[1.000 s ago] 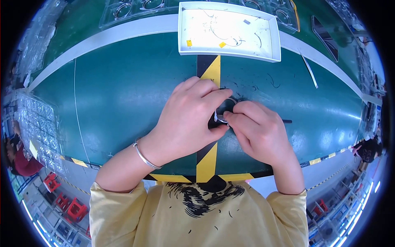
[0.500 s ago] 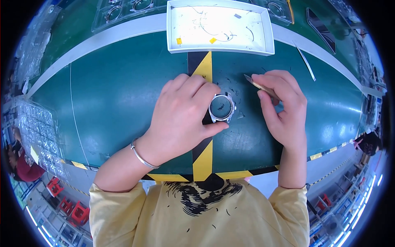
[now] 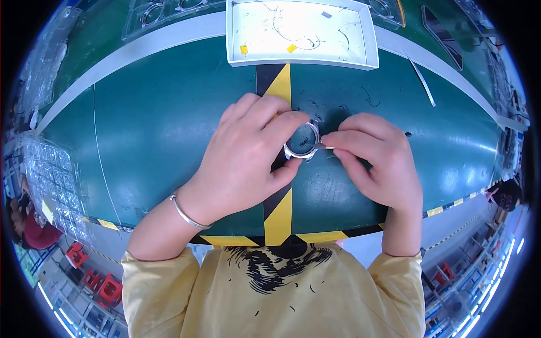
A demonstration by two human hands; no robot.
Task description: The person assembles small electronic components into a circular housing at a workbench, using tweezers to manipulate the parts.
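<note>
Near the middle of the bench, a silver ring-shaped watch case (image 3: 316, 134) is gripped at its left side between the thumb and forefinger of my left hand (image 3: 245, 147). Dark specks show inside its ring. My right hand (image 3: 376, 156) pinches a slim craft knife (image 3: 328, 147), whose pointed tip meets the right edge of the watch case. Most of the knife's handle is hidden by the fingers; its dark end pokes out behind them.
Beyond the hands stands a shallow white box (image 3: 304, 61) with dark strands and yellow bits in it. Dark shavings dot the green bench (image 3: 163, 129). A thin white strip (image 3: 421, 81) lies at far right, clear plastic trays (image 3: 53, 180) at left. Striped tape (image 3: 278, 225) crosses the bench.
My right hand has moved left and down, bringing the knife tip from free air to the watch case's edge. The left hand and watch case have shifted slightly.
</note>
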